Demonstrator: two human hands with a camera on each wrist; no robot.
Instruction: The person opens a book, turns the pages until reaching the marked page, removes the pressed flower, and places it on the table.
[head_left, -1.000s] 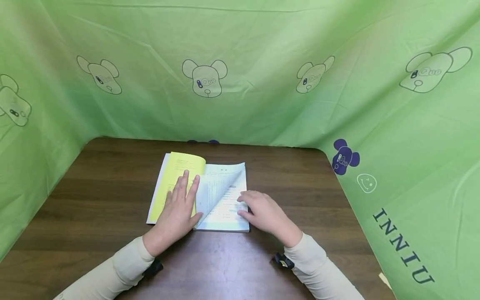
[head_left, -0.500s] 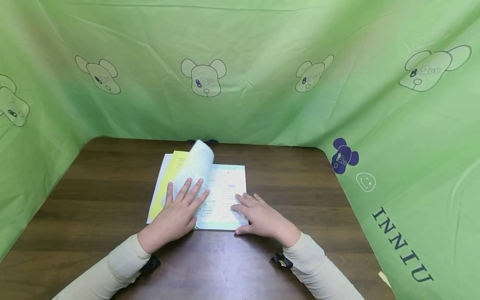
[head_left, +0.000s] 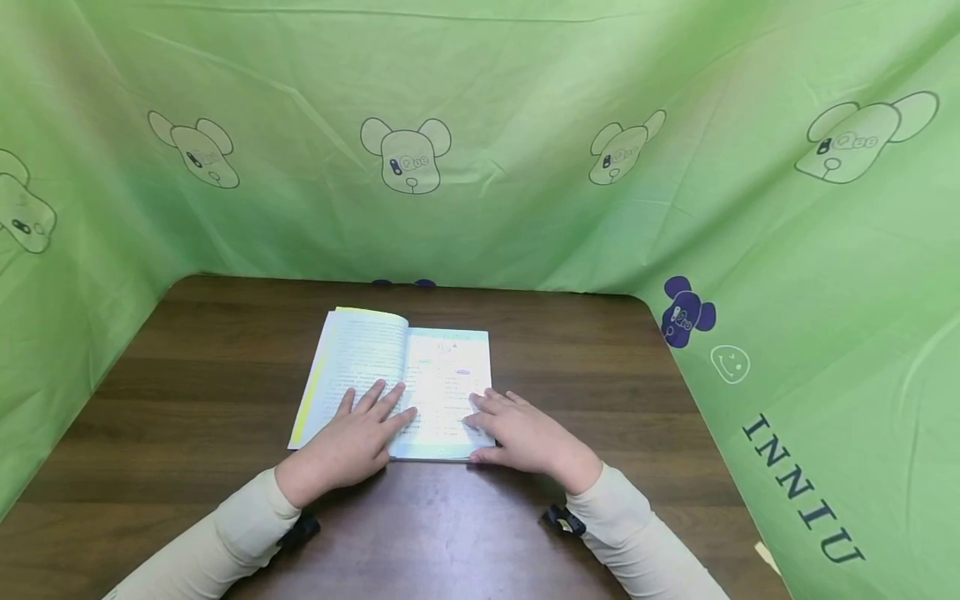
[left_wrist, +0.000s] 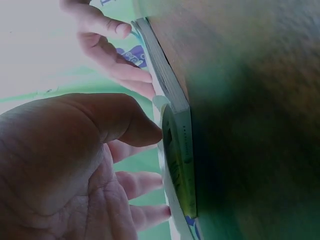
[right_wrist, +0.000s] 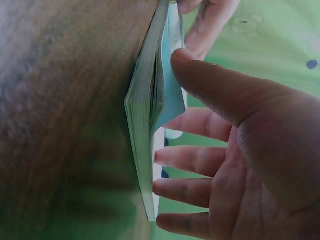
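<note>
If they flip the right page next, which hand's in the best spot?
Probably the right hand: it is at the outer edge of the right page, with its thumb near the bottom corner. The left hand lies mostly over the left page.

1. Left hand [head_left: 341,446], one: I log it face down, fingers [left_wrist: 140,184] fanned apart.
2. Right hand [head_left: 531,437], one: I log fingers extended, thumb [right_wrist: 215,82] apart.
3. Forearms [head_left: 198,542], two, pale-sleeved: I see both angled inward.

Table [head_left: 600,358]: dark brown wood grain, far corners rounded, pale sheen on the near part.
Book [head_left: 431,375]: open, directly on the table, printed pages upward.
</note>
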